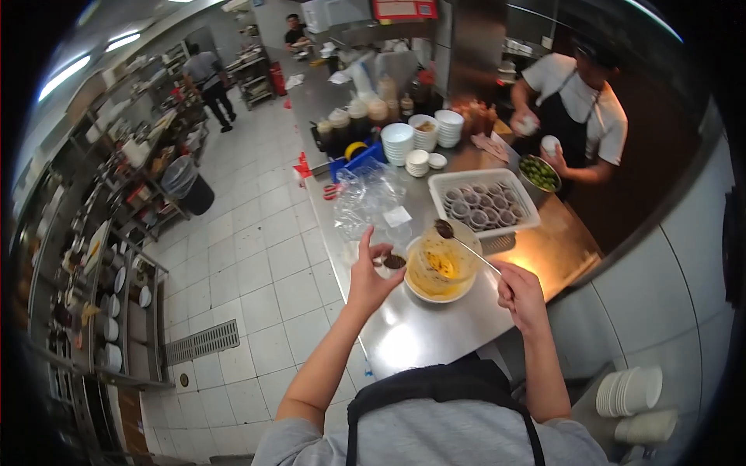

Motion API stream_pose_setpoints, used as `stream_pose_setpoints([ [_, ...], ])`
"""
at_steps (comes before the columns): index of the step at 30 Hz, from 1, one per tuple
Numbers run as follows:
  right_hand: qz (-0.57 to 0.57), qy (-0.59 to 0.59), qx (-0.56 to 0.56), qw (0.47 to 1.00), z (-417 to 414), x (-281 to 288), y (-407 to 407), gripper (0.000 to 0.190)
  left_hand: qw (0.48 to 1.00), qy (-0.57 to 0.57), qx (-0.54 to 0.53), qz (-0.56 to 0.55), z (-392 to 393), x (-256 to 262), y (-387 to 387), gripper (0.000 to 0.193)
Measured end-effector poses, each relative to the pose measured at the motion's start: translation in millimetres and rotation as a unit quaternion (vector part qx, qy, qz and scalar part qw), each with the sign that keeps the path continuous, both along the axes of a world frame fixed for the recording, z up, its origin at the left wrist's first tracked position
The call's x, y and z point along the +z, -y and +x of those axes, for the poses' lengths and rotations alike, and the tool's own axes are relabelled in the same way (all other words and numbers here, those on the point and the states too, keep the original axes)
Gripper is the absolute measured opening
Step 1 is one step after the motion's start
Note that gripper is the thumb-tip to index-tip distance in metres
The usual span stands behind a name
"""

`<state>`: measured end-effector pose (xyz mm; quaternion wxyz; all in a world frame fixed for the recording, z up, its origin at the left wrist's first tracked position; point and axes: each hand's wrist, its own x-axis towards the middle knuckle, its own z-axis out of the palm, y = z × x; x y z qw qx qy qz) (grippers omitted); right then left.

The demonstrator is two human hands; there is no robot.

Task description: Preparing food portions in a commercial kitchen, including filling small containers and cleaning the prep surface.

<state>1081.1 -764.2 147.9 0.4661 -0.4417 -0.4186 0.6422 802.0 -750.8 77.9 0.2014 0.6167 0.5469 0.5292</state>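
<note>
My left hand [376,274] holds a small clear cup of dark sauce [394,261] between thumb and fingers, left of the mixing container. My right hand [521,291] grips the handle of a metal spoon [475,251], whose bowl carries dark sauce over the container's far rim. A translucent plastic container [463,271] with yellow-orange residue stands tilted in a white bowl [438,299] on the steel counter [408,338]. Beyond it, a white plastic basket [527,218] holds several small lidded cups [479,218] with dark contents.
Clear plastic bags [367,198] lie back left. Stacked white bowls [398,144] and squeeze bottles [340,122] stand farther back. A co-worker [577,110] across the counter holds white items beside a bowl of green fruit [539,173]. Stacked tubs [629,391] sit at lower right.
</note>
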Motion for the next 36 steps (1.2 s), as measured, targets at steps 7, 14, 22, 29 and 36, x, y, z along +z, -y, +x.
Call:
stream_pose_setpoints([
  [7,0.125,0.147,0.034,0.981,-6,-6,8,0.026,0.997,-0.032,-0.071,0.008,37,9,-27,0.096],
  [14,0.413,0.518,0.033,0.748,-16,-1,23,0.031,0.997,-0.007,-0.073,0.008,41,6,-28,0.096],
  [22,0.478,0.551,0.012,0.684,-15,-1,21,0.036,0.996,0.014,-0.085,0.01,40,5,-31,0.094],
  [29,0.438,0.503,-0.063,0.742,-10,1,11,0.034,0.998,0.014,-0.061,-0.027,28,9,-24,0.095],
  [36,0.312,0.611,0.01,0.728,-9,-42,-17,0.026,0.991,-0.027,-0.115,0.064,16,38,8,0.094],
])
